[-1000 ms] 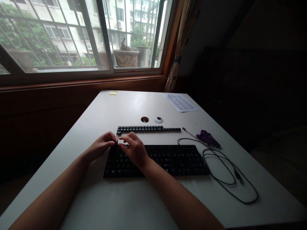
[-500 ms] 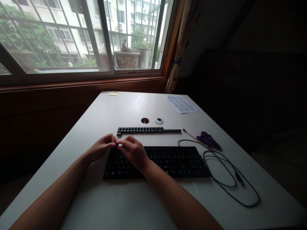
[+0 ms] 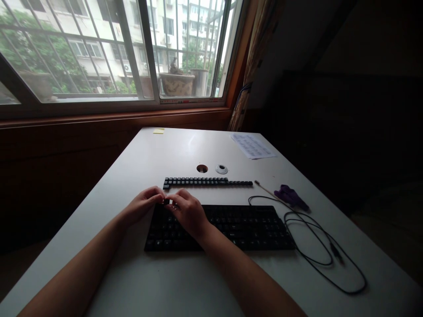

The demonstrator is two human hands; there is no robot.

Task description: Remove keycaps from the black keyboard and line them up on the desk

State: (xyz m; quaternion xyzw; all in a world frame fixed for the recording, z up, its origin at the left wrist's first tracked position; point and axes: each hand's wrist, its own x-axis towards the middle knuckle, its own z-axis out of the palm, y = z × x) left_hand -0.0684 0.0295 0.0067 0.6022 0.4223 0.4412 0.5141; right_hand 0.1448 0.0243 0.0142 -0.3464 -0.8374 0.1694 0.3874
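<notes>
Above the upper left corner of the black keyboard (image 3: 238, 229), my two hands meet at a small black keycap (image 3: 166, 201). The fingertips of my left hand (image 3: 145, 204) are closed on its left side. From the right, the thumb and fingers of my right hand (image 3: 191, 213) pinch it too, and a ring shows on one finger. The right hand and forearm cover part of the keyboard's left half. Behind the keyboard, rows of loose black keycaps (image 3: 198, 181) are lined up on the white table (image 3: 148, 281).
A coiled cable (image 3: 330, 264) lies to the right of the keyboard. Near it are a cotton swab (image 3: 264, 188) and a purple cloth (image 3: 291, 197). Farther back are a cable hole (image 3: 202, 168), its white cover (image 3: 221, 169), printed sheets (image 3: 254, 146) and a yellow sticky note (image 3: 158, 131).
The view has shifted slightly, so everything sits a little lower and farther right. Both hands stay together at the keycap, which shows a little more between the fingertips.
</notes>
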